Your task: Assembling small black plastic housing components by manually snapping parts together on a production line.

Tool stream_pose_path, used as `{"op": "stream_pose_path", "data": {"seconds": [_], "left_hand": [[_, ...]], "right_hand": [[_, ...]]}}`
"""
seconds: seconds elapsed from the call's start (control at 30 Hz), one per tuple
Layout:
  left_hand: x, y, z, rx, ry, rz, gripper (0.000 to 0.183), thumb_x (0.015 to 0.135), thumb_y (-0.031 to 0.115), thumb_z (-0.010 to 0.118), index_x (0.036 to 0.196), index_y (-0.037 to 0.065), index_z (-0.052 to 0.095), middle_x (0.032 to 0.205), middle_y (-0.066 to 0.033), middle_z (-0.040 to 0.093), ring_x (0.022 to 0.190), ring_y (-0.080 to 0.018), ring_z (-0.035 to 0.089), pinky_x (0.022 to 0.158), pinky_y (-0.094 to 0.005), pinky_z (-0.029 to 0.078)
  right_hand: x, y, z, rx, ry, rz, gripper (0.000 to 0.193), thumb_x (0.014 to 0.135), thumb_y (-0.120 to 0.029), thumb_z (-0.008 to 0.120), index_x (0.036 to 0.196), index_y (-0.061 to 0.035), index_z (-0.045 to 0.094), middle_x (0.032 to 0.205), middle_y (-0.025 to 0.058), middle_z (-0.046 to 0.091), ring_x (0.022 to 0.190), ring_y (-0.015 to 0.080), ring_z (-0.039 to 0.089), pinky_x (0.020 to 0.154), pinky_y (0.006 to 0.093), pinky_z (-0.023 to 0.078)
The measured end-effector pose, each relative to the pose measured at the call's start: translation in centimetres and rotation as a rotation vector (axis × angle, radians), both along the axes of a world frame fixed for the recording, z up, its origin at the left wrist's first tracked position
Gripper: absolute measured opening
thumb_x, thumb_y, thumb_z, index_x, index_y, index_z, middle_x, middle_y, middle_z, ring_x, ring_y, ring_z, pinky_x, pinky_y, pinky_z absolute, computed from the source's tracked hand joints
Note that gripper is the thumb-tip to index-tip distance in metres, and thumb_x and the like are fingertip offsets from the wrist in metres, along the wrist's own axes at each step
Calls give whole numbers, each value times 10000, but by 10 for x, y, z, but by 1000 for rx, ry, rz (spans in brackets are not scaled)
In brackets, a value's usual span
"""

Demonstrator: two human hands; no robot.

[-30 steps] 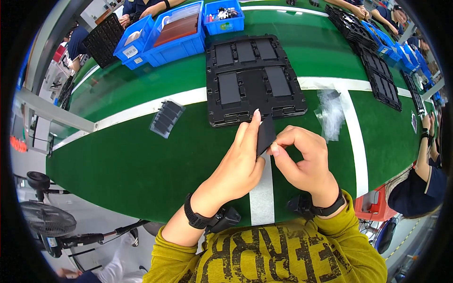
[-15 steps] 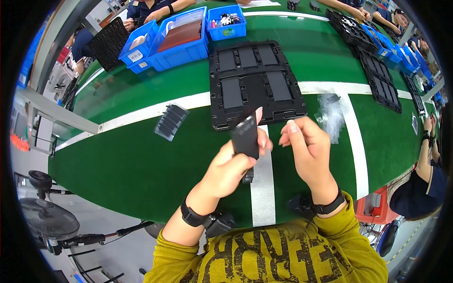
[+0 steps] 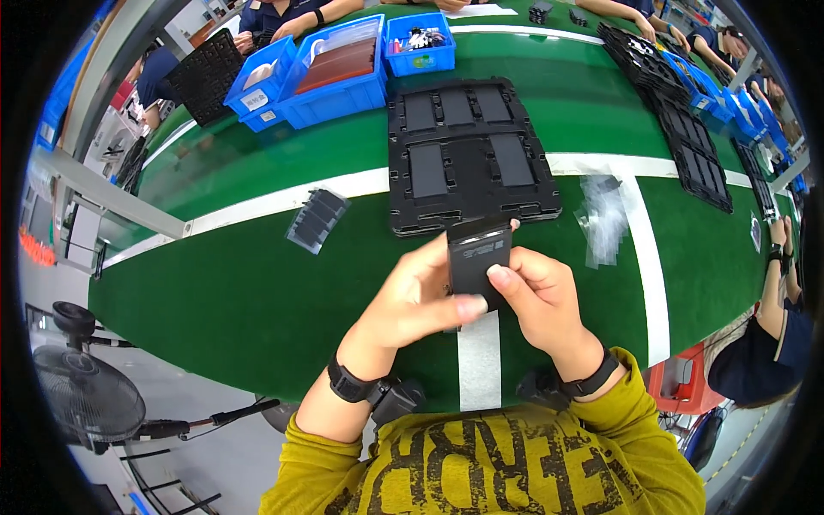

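A flat black phone battery (image 3: 481,262) with small pale print is held upright between my two hands, in front of the tray's near edge. My left hand (image 3: 408,296) grips its left side, with the thumb across the lower part. On the right side, my right hand (image 3: 541,292) pinches it, thumb on the printed face and fingers behind. Beyond them lies a black plastic tray (image 3: 463,176), with flat dark pieces (image 3: 429,170) in several of its slots. The battery's back and lower end are mostly hidden by my fingers.
Left of the tray lies a sheet of dark stickers (image 3: 318,219); to its right, a pile of clear film strips (image 3: 602,223). Blue bins (image 3: 335,107) stand at the back left. More black trays (image 3: 691,154) line the right side. Co-workers' hands (image 3: 292,26) show at the far edge.
My right hand has come in from the right and taken hold of the battery. The battery has turned so its printed face shows, and moved slightly right.
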State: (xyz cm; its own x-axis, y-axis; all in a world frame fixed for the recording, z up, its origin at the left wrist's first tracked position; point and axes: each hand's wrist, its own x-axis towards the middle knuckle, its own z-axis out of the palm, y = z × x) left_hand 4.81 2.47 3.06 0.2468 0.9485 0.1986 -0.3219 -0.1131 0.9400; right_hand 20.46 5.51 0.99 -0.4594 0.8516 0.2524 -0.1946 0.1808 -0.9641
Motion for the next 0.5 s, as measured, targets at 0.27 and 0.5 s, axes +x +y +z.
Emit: {"op": "stream_pose_path", "data": {"seconds": [0.27, 0.5], "left_hand": [[-14, 2, -1, 126, 202, 249, 167, 864, 73, 552, 886, -68, 639, 1140, -170, 575, 999, -202, 548, 869, -307, 428], [-12, 3, 4, 125, 179, 247, 248, 814, 126, 566, 947, -72, 635, 1104, -211, 588, 1011, -248, 571, 862, -333, 459]], "right_hand": [[-2, 0, 0, 161, -133, -89, 126, 856, -98, 595, 775, -2, 588, 574, 43, 540, 504, 57, 467, 464, 224, 370], [2, 1, 3, 298, -220, -73, 109, 833, -85, 612, 760, -8, 588, 566, 79, 543, 462, 118, 503, 442, 245, 375]]}}
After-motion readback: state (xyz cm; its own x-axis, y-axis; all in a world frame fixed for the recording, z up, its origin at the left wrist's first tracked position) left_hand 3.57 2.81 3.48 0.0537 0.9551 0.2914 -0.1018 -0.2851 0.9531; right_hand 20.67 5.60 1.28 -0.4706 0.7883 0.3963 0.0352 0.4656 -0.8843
